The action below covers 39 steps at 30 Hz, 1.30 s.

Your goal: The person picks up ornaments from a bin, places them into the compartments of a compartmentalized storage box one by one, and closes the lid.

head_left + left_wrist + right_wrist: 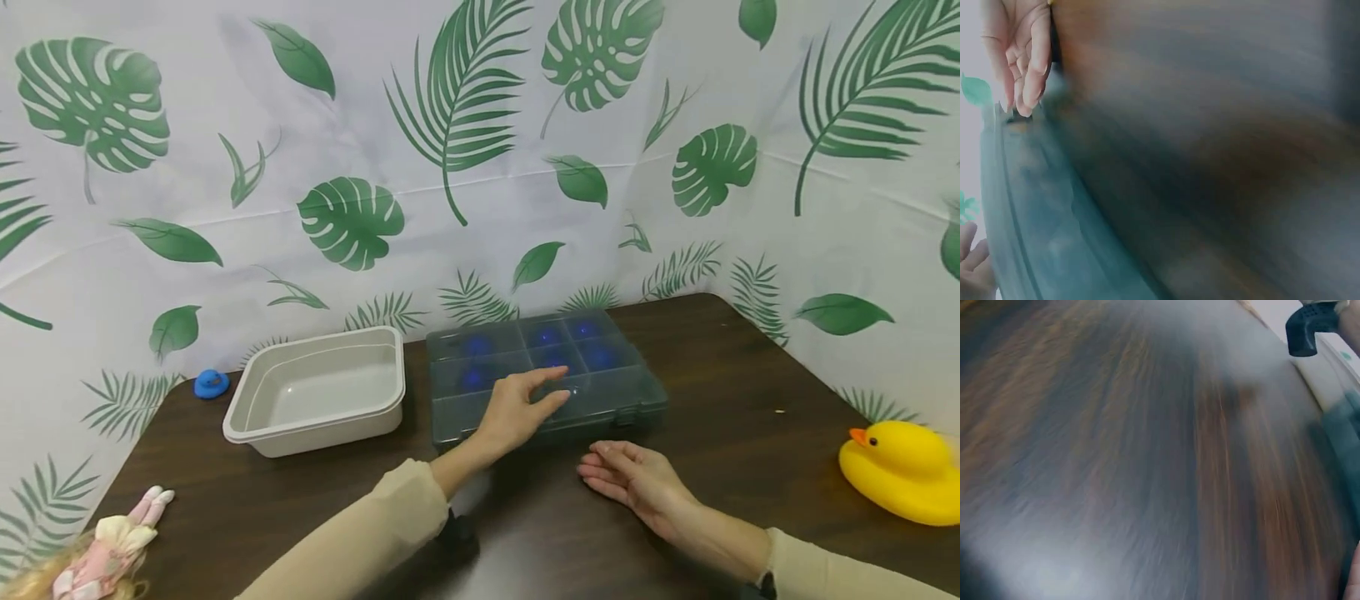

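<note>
A translucent dark-grey compartment box (480, 412) lies on the table with its lid down, and several blue objects (546, 337) show dimly through it. Over the front part of the lid is my left hand (517, 408), thumb and index finger spread apart with nothing between them. I cannot tell whether it touches the lid. My right hand (637, 479) is just in front of the box near its front latch (626, 417), fingers loosely bent and holding nothing. In the left wrist view the box's side (1054, 219) appears blurred.
Left of the box stands a light-grey plastic basin (315, 437). A small blue duck (212, 383) sits at the far left edge, and a doll (108, 550) lies at the near left. On the right is a large yellow duck (903, 475). Leaf-patterned cloth (480, 242) hangs behind the table.
</note>
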### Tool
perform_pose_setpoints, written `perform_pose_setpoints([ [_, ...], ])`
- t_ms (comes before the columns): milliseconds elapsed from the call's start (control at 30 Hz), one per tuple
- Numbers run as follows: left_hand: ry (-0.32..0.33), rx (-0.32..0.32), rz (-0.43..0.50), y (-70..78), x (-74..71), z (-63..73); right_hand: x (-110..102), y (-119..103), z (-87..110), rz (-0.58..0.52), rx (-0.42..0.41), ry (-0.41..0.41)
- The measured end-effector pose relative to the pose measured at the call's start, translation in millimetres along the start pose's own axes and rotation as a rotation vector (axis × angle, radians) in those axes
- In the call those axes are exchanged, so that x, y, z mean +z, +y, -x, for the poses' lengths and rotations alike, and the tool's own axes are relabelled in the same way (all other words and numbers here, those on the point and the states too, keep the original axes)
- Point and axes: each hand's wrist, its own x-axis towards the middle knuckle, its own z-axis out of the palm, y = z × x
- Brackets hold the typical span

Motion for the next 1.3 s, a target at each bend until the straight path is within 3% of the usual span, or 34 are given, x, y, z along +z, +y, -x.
perform_pose_setpoints([
  [133,-0.056,0.01,-0.003,4.1,25.4,-15.0,-23.7,-5.9,8.4,-0.072,-0.014,0.093],
  [300,-0.088,0.057,-0.106,5.4,41.6,-26.4,-39.5,-12.8,12.1,-0.101,-0.032,0.163],
  [400,-0.093,0.087,-0.195,3.5,42.4,-27.9,-38.4,-14.4,9.5,-0.098,-0.028,0.152],
  [667,-0.114,0.156,-0.309,-0.2,44.4,-28.3,-32.9,-15.1,3.1,-0.123,-0.034,0.145],
  [1300,-0.137,0.206,-0.364,-0.5,41.1,-28.7,-17.8,-13.0,-1.0,-0.233,-0.006,0.164],
])
